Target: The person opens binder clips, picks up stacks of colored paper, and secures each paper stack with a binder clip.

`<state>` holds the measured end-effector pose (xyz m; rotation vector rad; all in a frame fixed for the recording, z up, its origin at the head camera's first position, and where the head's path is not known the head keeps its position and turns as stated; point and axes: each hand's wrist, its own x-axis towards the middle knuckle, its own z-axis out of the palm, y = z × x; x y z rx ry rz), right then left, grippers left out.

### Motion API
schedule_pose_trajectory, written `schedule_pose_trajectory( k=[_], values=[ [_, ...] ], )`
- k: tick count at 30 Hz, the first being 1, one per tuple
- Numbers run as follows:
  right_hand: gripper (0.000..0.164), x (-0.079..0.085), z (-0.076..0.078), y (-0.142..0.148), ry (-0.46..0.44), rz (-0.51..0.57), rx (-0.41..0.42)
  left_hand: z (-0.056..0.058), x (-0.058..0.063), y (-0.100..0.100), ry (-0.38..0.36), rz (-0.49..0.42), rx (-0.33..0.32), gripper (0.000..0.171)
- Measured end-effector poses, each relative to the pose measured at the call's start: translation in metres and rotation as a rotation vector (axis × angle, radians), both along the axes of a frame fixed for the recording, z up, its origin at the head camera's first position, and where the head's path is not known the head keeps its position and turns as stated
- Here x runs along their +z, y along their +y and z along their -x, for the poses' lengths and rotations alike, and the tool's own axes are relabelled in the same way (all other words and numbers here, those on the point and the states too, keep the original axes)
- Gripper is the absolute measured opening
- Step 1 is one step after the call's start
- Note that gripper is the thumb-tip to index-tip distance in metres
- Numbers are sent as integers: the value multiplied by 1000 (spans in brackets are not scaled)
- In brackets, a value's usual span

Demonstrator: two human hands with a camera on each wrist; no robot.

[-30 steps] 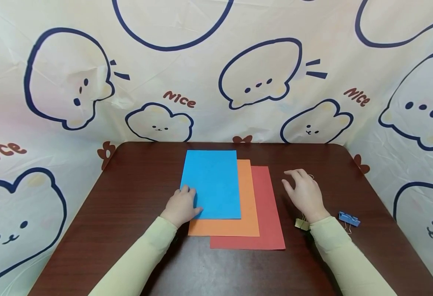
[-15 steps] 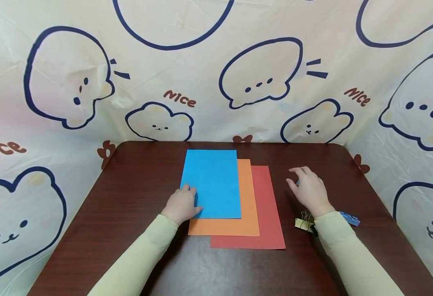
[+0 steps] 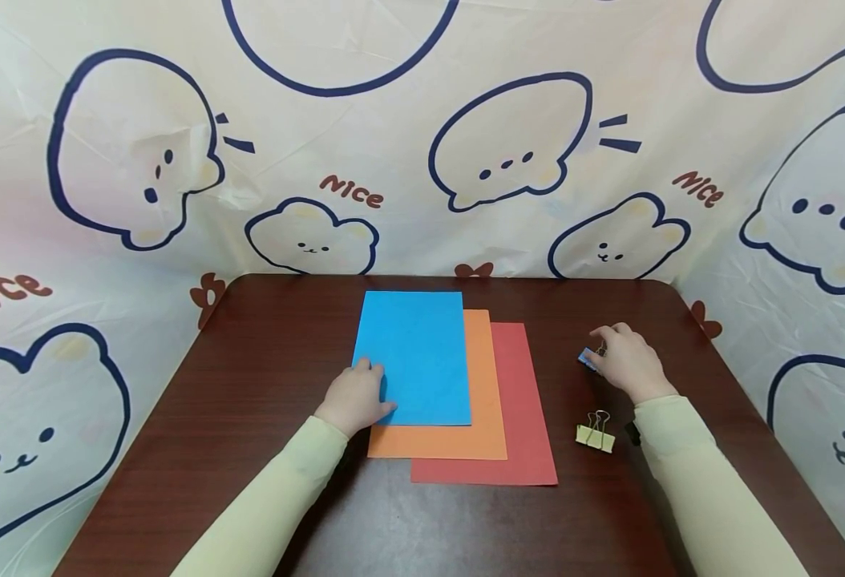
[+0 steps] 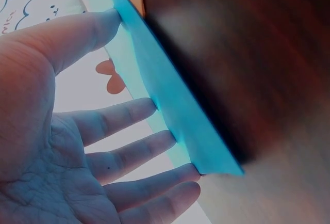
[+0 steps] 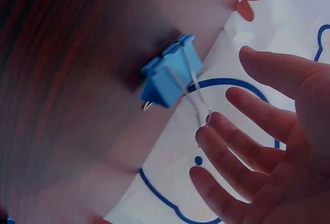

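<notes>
Blue clip (image 3: 586,359), seen from the head, is by the right hand (image 3: 629,362); the left hand (image 3: 351,401) touches the blue paper (image 3: 418,353). Left wrist: fingers apart at its edge. Right wrist: fingers apart, tips by the clip's wire handle (image 5: 197,79). Looks like reaching; next probably needs a pinch.

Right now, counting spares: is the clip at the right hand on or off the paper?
Off: table shows between the blue clip and the red sheet.
</notes>
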<state>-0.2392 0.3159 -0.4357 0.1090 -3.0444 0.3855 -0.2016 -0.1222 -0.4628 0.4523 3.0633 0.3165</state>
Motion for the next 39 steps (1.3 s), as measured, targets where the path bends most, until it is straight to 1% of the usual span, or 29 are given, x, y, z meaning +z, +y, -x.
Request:
schedule_pose_trajectory(
  k=[7, 13, 19, 23, 32, 39],
  values=[
    [41, -6, 5, 13, -31, 52, -43, 1, -1, -1, -2, 14, -5, 62],
    [36, -11, 12, 22, -80, 54, -58, 2, -3, -1, -14, 13, 7, 64],
    [30, -17, 19, 28, -123, 77, -77, 2, -1, 0, -20, 12, 5, 64],
    [28, -17, 20, 31, -113, 98, -89, 3, 1, 0, -19, 13, 0, 64],
    [30, -18, 21, 32, -88, 134, -109, 3, 3, 1, -23, 10, 1, 65],
    [28, -20, 20, 30, -56, 153, -123, 1, 3, 2, -26, 2, 8, 65]
  ],
)
